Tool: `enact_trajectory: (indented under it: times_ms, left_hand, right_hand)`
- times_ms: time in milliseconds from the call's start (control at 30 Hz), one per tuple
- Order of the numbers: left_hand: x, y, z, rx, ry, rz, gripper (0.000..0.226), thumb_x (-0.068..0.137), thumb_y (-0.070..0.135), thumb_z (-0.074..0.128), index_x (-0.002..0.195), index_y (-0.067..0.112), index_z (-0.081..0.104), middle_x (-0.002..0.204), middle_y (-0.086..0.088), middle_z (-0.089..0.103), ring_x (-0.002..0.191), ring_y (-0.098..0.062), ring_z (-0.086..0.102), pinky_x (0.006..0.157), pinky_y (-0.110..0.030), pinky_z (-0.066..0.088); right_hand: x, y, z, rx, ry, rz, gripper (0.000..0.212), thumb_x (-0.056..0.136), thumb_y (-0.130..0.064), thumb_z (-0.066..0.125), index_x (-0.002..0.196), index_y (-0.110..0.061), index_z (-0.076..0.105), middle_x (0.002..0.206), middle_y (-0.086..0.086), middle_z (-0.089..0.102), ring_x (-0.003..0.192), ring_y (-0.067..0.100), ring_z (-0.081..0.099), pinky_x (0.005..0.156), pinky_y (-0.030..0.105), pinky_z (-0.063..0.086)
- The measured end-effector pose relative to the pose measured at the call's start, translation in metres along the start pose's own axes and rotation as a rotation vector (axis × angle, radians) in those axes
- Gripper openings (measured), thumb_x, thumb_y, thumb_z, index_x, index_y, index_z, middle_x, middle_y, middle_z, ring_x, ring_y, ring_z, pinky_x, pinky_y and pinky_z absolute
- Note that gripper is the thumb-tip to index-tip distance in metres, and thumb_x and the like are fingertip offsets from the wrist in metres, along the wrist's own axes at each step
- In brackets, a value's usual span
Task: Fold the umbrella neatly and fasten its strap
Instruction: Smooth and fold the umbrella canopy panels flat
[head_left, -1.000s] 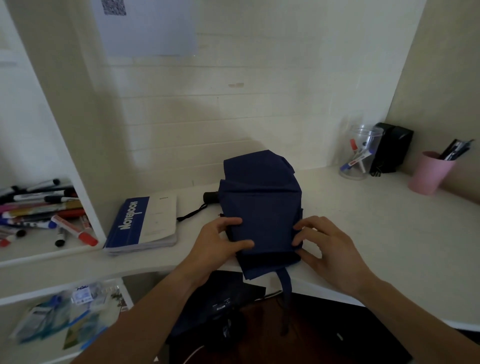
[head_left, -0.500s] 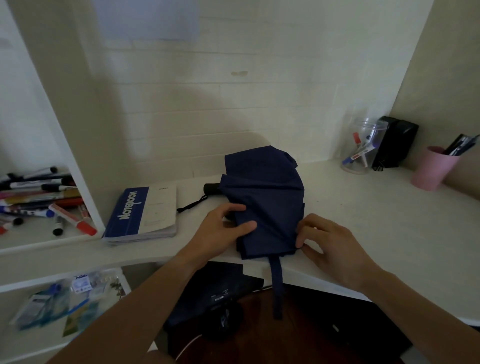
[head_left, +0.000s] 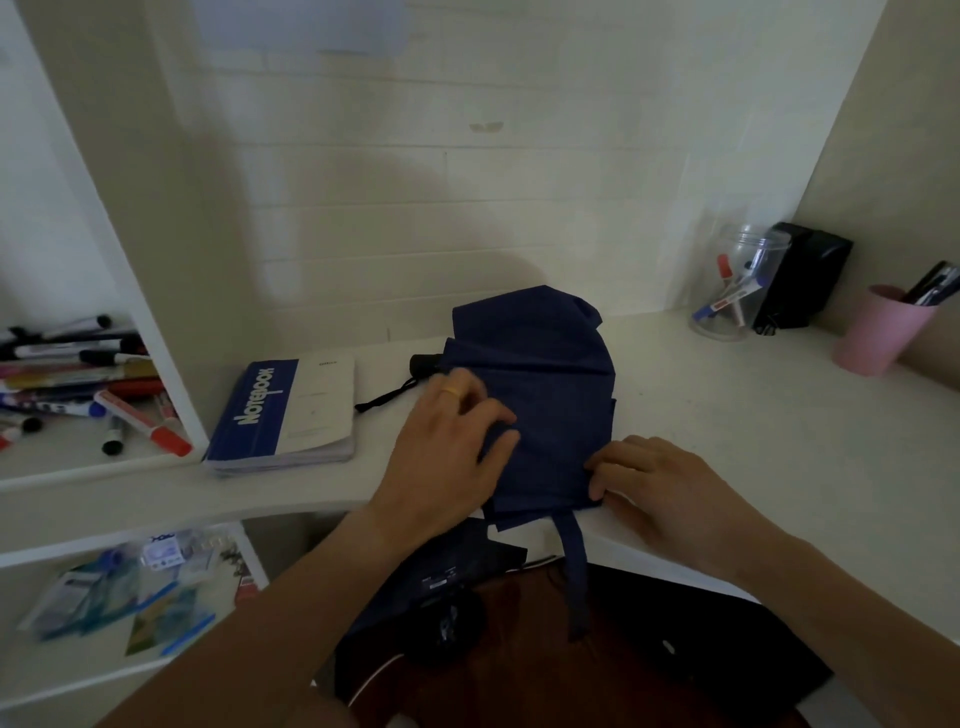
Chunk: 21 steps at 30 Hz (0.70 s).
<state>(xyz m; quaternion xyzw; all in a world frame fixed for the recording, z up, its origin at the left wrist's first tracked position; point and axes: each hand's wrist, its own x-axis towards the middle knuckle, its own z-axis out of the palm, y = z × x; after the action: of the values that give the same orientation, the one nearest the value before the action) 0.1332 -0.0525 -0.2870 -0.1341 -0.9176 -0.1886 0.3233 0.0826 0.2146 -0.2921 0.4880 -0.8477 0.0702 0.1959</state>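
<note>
A navy blue umbrella (head_left: 550, 395) lies collapsed on the white desk (head_left: 753, 431), its canopy in loose flat folds. Its black handle (head_left: 425, 364) pokes out at the far left, with a black wrist cord trailing beside it. The fastening strap (head_left: 574, 566) hangs loose over the desk's front edge. My left hand (head_left: 447, 457) rests on the canopy's left side, thumb and fingers pinching a fold of fabric. My right hand (head_left: 660, 488) presses its curled fingertips on the canopy's lower right corner.
A blue and white notebook (head_left: 285, 415) lies left of the umbrella. Markers (head_left: 78, 395) fill the left shelf. At the back right stand a clear jar (head_left: 737, 286), a black box (head_left: 802, 280) and a pink cup (head_left: 878, 332). A dark bag (head_left: 467, 597) sits below the desk.
My left hand has slid further up over the canopy and gathered a fold. My right hand has stayed at the lower right corner. The strap now hangs straighter.
</note>
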Motion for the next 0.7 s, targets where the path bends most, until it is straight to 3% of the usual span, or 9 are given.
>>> enact_trajectory:
  times_ms: [67, 167, 233, 300, 367, 433, 500, 567, 700]
  left_hand:
    - [0.007, 0.004, 0.005, 0.043, -0.193, 0.156, 0.042, 0.102, 0.045, 0.046, 0.133, 0.024, 0.064, 0.147, -0.003, 0.051, 0.140, -0.020, 0.040, 0.117, -0.037, 0.035]
    - [0.000, 0.001, 0.013, 0.205, -0.538, 0.189, 0.063, 0.100, 0.061, 0.018, 0.157, 0.036, 0.030, 0.170, 0.000, 0.015, 0.157, -0.018, 0.009, 0.128, -0.040, 0.008]
    - [-0.009, -0.003, 0.020, 0.245, -0.609, 0.182, 0.065, 0.100, 0.063, 0.011, 0.160, 0.040, 0.016, 0.171, 0.002, 0.003, 0.158, -0.017, 0.001, 0.128, -0.041, 0.004]
    - [-0.013, -0.005, 0.023, 0.256, -0.622, 0.182, 0.061, 0.102, 0.062, 0.011, 0.160, 0.042, 0.010, 0.171, 0.003, -0.003, 0.157, -0.016, -0.004, 0.128, -0.042, 0.003]
    - [-0.014, -0.005, 0.026, 0.268, -0.615, 0.185, 0.060, 0.103, 0.062, 0.011, 0.160, 0.043, 0.007, 0.171, 0.003, -0.005, 0.157, -0.015, -0.005, 0.128, -0.042, 0.003]
    - [-0.016, -0.006, 0.028, 0.270, -0.607, 0.183, 0.060, 0.102, 0.064, 0.008, 0.159, 0.046, 0.003, 0.171, 0.004, -0.006, 0.157, -0.016, -0.006, 0.127, -0.044, 0.005]
    - [-0.020, -0.008, 0.027, 0.258, -0.611, 0.147, 0.059, 0.101, 0.067, 0.008, 0.157, 0.052, -0.002, 0.171, 0.004, -0.008, 0.157, -0.017, -0.007, 0.127, -0.044, 0.005]
    - [-0.023, -0.013, 0.024, 0.234, -0.617, 0.094, 0.059, 0.099, 0.073, 0.011, 0.152, 0.059, -0.008, 0.171, 0.002, -0.010, 0.157, -0.018, -0.008, 0.127, -0.043, 0.003]
    - [-0.029, -0.025, 0.018, 0.235, -0.606, 0.076, 0.069, 0.093, 0.081, 0.016, 0.153, 0.057, -0.011, 0.171, -0.003, -0.007, 0.157, -0.020, -0.004, 0.128, -0.040, 0.003]
  right_hand:
    - [0.002, -0.003, -0.004, -0.009, -0.026, -0.010, 0.018, 0.082, -0.014, 0.071, 0.093, -0.028, 0.066, 0.104, -0.010, 0.068, 0.086, 0.013, 0.063, 0.071, 0.028, 0.052]
    - [0.006, -0.002, -0.011, 0.014, -0.148, 0.037, 0.018, 0.083, -0.018, 0.066, 0.095, -0.032, 0.065, 0.104, -0.016, 0.065, 0.089, 0.007, 0.060, 0.075, 0.024, 0.050]
    - [0.011, 0.000, -0.016, 0.091, -0.184, 0.111, 0.018, 0.085, -0.022, 0.063, 0.096, -0.035, 0.066, 0.104, -0.020, 0.064, 0.092, 0.003, 0.060, 0.081, 0.025, 0.052]
    - [0.022, -0.002, -0.018, 0.221, -0.037, 0.177, 0.016, 0.089, -0.021, 0.061, 0.097, -0.032, 0.070, 0.102, -0.017, 0.067, 0.093, 0.005, 0.061, 0.082, 0.028, 0.053]
    - [0.034, -0.006, -0.014, 0.251, 0.071, 0.213, 0.021, 0.097, -0.020, 0.056, 0.111, -0.029, 0.069, 0.117, -0.011, 0.067, 0.107, 0.010, 0.060, 0.093, 0.026, 0.049]
    - [0.041, -0.006, -0.003, 0.197, -0.077, 0.231, 0.037, 0.103, -0.034, 0.044, 0.139, -0.033, 0.054, 0.149, -0.008, 0.050, 0.135, 0.011, 0.044, 0.112, 0.023, 0.033]
    - [0.037, -0.001, 0.012, 0.113, -0.340, 0.239, 0.056, 0.102, -0.054, 0.028, 0.156, -0.041, 0.021, 0.166, -0.012, 0.013, 0.152, 0.007, 0.011, 0.124, 0.027, 0.012]
    - [0.029, 0.009, 0.022, 0.080, -0.474, 0.244, 0.063, 0.095, -0.068, 0.013, 0.154, -0.051, -0.003, 0.164, -0.020, -0.013, 0.151, -0.001, -0.013, 0.126, 0.032, 0.001]
    - [0.021, 0.018, 0.020, 0.091, -0.548, 0.261, 0.067, 0.088, -0.078, 0.008, 0.147, -0.059, -0.018, 0.160, -0.024, -0.025, 0.147, -0.004, -0.023, 0.124, 0.030, -0.006]
